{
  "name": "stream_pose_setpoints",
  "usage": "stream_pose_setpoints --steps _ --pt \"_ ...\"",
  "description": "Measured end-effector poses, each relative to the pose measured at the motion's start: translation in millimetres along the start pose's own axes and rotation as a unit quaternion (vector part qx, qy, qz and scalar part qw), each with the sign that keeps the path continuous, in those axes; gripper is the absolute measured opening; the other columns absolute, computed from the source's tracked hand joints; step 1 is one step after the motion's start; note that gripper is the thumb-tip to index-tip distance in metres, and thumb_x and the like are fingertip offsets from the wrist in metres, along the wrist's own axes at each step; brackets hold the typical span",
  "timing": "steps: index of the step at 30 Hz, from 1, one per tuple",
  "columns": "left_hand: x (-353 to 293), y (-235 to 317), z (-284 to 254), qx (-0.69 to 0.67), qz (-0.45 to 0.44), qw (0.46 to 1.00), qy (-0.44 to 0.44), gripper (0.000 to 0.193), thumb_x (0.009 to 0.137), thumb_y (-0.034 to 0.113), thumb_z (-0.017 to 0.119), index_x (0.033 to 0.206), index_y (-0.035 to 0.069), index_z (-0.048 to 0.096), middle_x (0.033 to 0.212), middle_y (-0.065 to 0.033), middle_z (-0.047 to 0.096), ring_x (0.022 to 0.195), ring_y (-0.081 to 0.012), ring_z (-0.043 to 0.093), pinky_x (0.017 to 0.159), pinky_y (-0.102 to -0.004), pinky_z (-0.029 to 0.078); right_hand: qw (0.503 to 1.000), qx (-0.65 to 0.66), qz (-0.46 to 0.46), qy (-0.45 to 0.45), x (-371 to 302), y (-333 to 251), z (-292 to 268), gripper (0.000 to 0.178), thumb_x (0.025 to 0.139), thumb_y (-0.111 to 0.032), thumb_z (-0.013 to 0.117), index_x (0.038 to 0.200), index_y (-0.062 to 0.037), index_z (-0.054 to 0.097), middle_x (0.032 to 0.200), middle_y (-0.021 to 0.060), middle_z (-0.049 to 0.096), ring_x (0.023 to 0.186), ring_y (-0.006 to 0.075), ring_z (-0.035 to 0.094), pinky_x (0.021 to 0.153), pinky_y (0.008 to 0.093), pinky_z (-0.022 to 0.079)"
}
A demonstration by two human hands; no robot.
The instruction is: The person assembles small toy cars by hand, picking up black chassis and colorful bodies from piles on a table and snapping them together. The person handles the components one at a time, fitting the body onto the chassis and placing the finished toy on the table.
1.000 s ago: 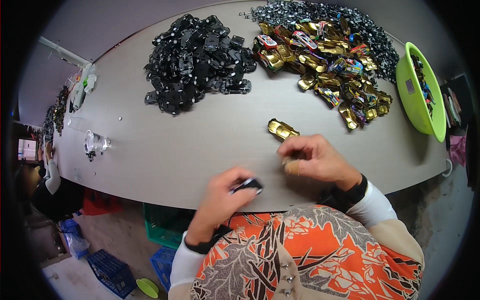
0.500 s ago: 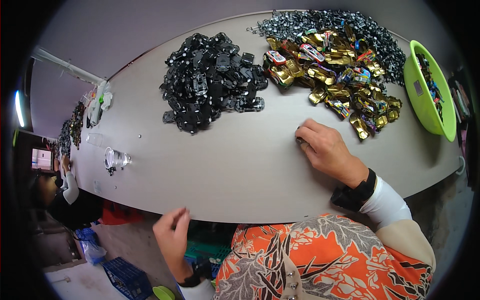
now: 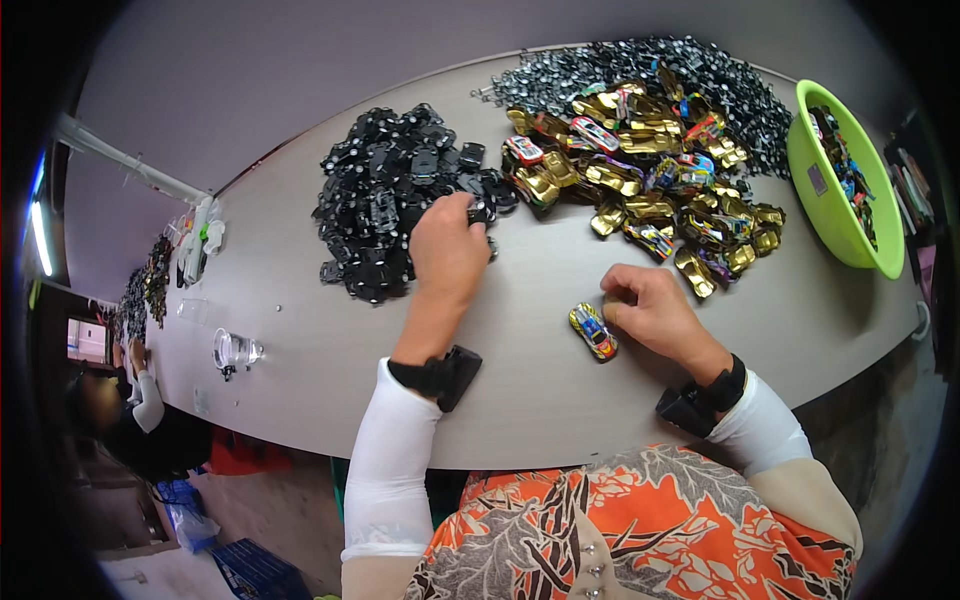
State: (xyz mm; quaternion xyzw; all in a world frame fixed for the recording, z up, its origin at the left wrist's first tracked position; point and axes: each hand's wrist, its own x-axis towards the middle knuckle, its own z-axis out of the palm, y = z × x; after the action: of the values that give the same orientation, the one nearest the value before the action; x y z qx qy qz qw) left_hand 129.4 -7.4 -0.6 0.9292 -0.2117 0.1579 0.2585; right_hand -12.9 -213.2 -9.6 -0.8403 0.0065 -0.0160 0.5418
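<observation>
Head view shows the left hand [image 3: 447, 252] stretched out, its grip closing on the pile of black plastic pieces [image 3: 390, 215], while the right hand [image 3: 650, 308] rests curled, holding nothing, beside one small yellow-and-blue toy car [image 3: 593, 331] on the grey counter [image 3: 300, 340].

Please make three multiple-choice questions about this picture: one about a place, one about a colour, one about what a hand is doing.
1. Where is the bowl?
A. at the person's right end of the table
B. at the left end
C. under the table

2. What colour is the heap of parts that the left hand reaches into?
A. gold
B. black
C. green

3. What is the right hand doing?
A. holding the bowl
B. lifted high
C. resting on the table, beside a small toy car

Answers:
1. A, the green bowl sits at the right edge.
2. B, the heap under the fingers is black.
3. C, the fist lies on the tabletop next to the car.
</observation>
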Motion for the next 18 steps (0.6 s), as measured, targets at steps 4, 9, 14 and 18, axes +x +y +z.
stream_pose_setpoints --steps 4,9,14,18 --pt "-33.3 5.1 -29.3 -0.078 0.028 0.996 -0.015 0.018 0.066 -0.003 0.061 0.084 0.0 0.062 0.078 -0.0099 0.058 0.072 -0.0232 0.059 0.067 -0.0317 0.047 0.986 -0.125 -0.101 0.041 2.5 -10.0 -12.9 0.016 0.067 0.004 0.056 0.083 0.0001 0.058 0.076 0.0123 0.057 0.069 0.0301 0.059 0.061 0.0359 0.046" --pt "-75.6 14.6 -47.3 -0.089 0.096 0.989 -0.075 0.022 0.062 -0.01 0.055 0.079 0.002 0.062 0.096 -0.0116 0.059 0.095 -0.028 0.055 0.078 -0.035 0.046 0.967 -0.103 -0.224 -0.063 -2.4 -17.4 -8.2 0.023 0.066 0.008 0.052 0.087 -0.0018 0.055 0.089 0.0109 0.056 0.077 0.0327 0.057 0.067 0.0374 0.047" --pt "-104.1 4.9 -55.3 -0.119 0.069 0.988 -0.076 0.029 0.068 -0.011 0.053 0.091 0.003 0.064 0.104 -0.0141 0.059 0.095 -0.0267 0.056 0.079 -0.0318 0.045 0.981 -0.169 -0.097 -0.013 -9.1 -22.0 -2.6 0.025 0.071 -0.011 0.065 0.091 -0.0029 0.055 0.083 0.0129 0.056 0.072 0.0319 0.058 0.06 0.0393 0.046" --pt "-108.3 8.7 -62.1 -0.123 -0.121 0.983 -0.053 0.019 0.076 0.001 0.062 0.095 -0.003 0.062 0.088 -0.0132 0.061 0.076 -0.0174 0.059 0.065 -0.0266 0.046 0.965 -0.238 -0.109 -0.01 -12.9 -22.1 7.2 0.033 0.069 -0.021 0.071 0.091 -0.0035 0.053 0.077 0.0121 0.055 0.067 0.032 0.058 0.057 0.0418 0.045"
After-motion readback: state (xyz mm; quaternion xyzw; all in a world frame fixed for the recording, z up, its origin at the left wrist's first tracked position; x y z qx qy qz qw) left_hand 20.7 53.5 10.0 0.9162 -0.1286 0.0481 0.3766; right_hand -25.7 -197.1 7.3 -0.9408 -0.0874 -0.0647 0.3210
